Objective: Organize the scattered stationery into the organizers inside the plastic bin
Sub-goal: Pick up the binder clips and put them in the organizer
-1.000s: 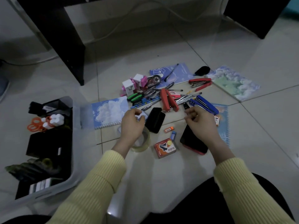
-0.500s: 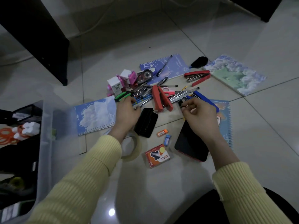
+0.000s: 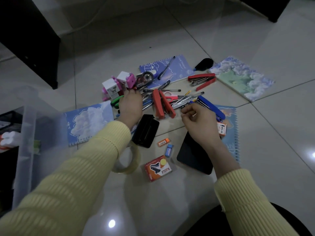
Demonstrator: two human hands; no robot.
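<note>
Stationery pile [image 3: 148,101] on my feed: tangled pens, two red staplers [image 3: 162,106], blue stapler [image 3: 210,106], pink scissors [image 3: 168,96]. All on tile floor [image 3: 119,57], right of plastic bin [image 3: 25,132].

Left hand [image 3: 130,107] dug into pile's left edge, fingers hidden, can't tell grip.

Right hand [image 3: 200,123] beside blue stapler, fingers curled, thumb against forefinger, can't tell on what.

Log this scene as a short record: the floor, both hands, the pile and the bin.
surface: tiled floor
left hand: on the pen pile beside the green-handled scissors; grip hidden
right hand: fingers curled beside the blue stapler; contents unclear
pile centre: red stapler, pink-handled scissors
near side: tape roll, staple box
plastic bin: far left, partly out of frame
</note>
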